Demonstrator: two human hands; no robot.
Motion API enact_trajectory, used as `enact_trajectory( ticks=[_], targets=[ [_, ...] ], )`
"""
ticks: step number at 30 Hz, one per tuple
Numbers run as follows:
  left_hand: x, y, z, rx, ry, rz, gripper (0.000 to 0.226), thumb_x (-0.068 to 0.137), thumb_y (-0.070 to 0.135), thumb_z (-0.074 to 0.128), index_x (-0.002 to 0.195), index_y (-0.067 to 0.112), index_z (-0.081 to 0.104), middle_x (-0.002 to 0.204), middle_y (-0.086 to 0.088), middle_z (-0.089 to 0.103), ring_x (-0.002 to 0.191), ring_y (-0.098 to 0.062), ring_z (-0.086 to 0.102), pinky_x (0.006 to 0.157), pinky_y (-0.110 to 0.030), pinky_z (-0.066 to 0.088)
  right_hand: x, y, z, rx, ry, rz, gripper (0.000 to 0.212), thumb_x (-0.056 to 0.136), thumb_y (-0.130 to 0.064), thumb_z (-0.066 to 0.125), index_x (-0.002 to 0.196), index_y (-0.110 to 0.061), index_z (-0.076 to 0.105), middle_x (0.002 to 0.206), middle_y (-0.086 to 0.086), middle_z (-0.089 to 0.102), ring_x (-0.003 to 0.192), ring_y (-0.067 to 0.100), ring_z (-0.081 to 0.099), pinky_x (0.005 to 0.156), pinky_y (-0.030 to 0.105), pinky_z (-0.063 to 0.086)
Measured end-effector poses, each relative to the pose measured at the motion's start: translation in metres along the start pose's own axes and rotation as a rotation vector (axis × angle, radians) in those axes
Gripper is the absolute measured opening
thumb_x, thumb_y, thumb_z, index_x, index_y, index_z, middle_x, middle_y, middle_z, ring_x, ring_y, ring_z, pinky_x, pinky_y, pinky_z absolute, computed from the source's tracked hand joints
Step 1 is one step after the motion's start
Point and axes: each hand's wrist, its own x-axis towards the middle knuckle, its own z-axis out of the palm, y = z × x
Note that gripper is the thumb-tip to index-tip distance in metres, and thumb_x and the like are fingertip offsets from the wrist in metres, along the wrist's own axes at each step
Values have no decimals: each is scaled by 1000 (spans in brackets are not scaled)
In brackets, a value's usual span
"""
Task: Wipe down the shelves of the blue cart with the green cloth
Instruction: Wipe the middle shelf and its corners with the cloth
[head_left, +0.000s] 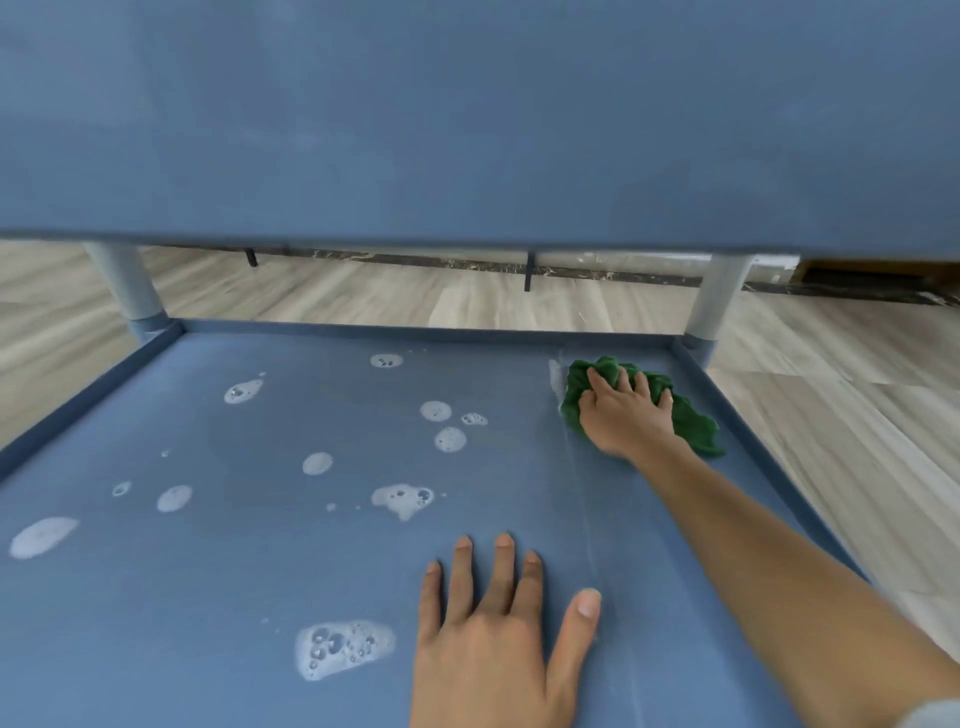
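Observation:
The blue cart's lower shelf (260, 571) fills the lower part of the view, dotted with several patches of white soap foam (343, 648). My right hand (626, 415) grips the crumpled green cloth (691, 423) and presses it on the shelf near the far right corner. A wet streak runs from the cloth toward me. My left hand (498, 639) lies flat on the shelf near the front, fingers spread, holding nothing. The upper shelf (467, 119) hangs above and blocks the top half of the view.
Two grey-blue posts stand at the far corners, left post (127, 288) and right post (719, 301). A raised rim (415, 328) edges the shelf. Pale wood-look floor (841, 441) lies beyond and to the right.

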Motion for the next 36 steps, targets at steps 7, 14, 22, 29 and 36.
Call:
enact_trajectory(
  ticks=[7, 14, 22, 29, 36],
  targets=[
    [4, -1, 10, 18, 80, -6, 82, 98, 66, 10, 94, 28, 83, 111, 5, 76, 107, -33, 71, 103, -39, 29, 59, -12, -9, 19, -7, 29, 60, 101, -42, 12, 160, -34, 9, 170, 3, 2, 155, 31, -2, 121, 63, -3],
    [8, -4, 16, 33, 129, 0, 80, 98, 66, 11, 95, 29, 82, 112, 7, 76, 108, -31, 70, 100, -41, 34, 79, -13, -4, -28, -27, -119, 60, 99, -43, 12, 159, -40, 7, 170, -1, 1, 156, 29, 2, 121, 63, 0],
    [0, -2, 12, 3, 146, -31, 81, 98, 67, 10, 108, 25, 79, 123, 4, 72, 119, -31, 65, 99, -46, 30, 49, -7, 2, -126, -63, -425, 56, 103, -43, 10, 157, -47, -4, 169, -11, 2, 156, 17, -1, 123, 57, 3],
    [-11, -2, 0, -122, 202, -51, 78, 101, 65, 15, 115, 16, 74, 130, -3, 68, 128, -30, 58, 105, -42, 28, -53, 2, 6, -119, -82, -579, 52, 106, -45, 17, 156, -52, 2, 168, -15, 4, 155, 10, -5, 125, 50, -1],
    [-17, -7, -3, -281, 302, -24, 71, 102, 63, 17, 122, 18, 68, 135, 3, 64, 138, -23, 45, 116, -47, 27, -165, 16, 8, -83, -101, -581, 54, 106, -46, 22, 155, -55, 1, 168, -17, 2, 155, 11, -7, 125, 46, -6]
  ],
)
